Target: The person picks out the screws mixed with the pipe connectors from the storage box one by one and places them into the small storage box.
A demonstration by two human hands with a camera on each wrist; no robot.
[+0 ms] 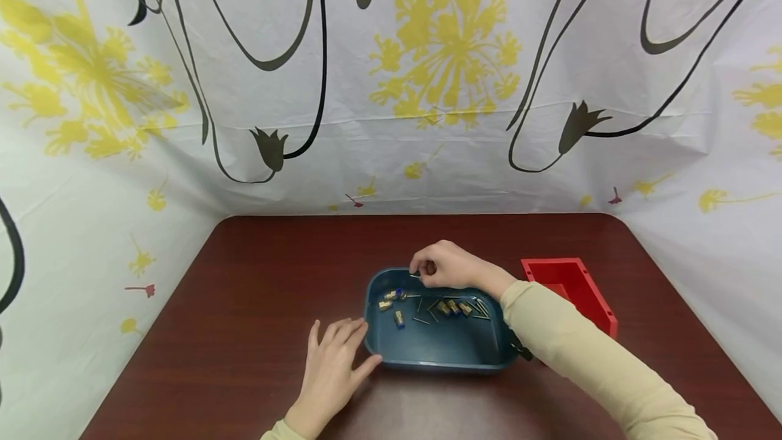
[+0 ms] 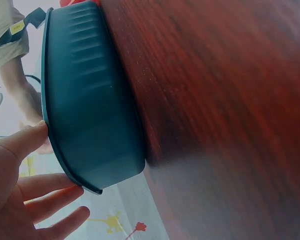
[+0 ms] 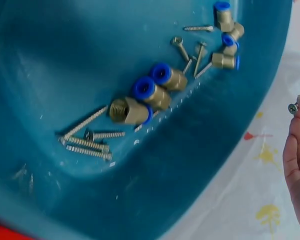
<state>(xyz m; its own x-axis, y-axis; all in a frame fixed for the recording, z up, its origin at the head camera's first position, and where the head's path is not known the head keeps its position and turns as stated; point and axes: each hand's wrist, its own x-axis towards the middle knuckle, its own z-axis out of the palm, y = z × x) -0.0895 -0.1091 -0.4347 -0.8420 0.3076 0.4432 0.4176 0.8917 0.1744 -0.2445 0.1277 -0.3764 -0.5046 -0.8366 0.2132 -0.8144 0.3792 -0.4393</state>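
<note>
A blue-green tray [image 1: 440,348] stands on the table with screws and brass fittings in it. At its left end my left hand [image 1: 332,367] touches the rim, fingers spread and fairly straight; thumb and fingertips [image 2: 72,189] meet the edge in the left wrist view. Over the far rim, my right hand [image 1: 453,266] pinches a screw [image 3: 293,108] between thumb and fingers, its cross-slot head showing. Brass fittings with blue collars [image 3: 152,93] lie in the tray in two groups. Several loose screws [image 3: 85,122] lie among and beside them.
A red bin [image 1: 589,297] sits right of the tray, partly hidden behind the right forearm. The brown table [image 1: 275,277] has a white patterned cloth [image 1: 366,87] hanging behind it. A dark strap [image 2: 17,27] circles the right wrist.
</note>
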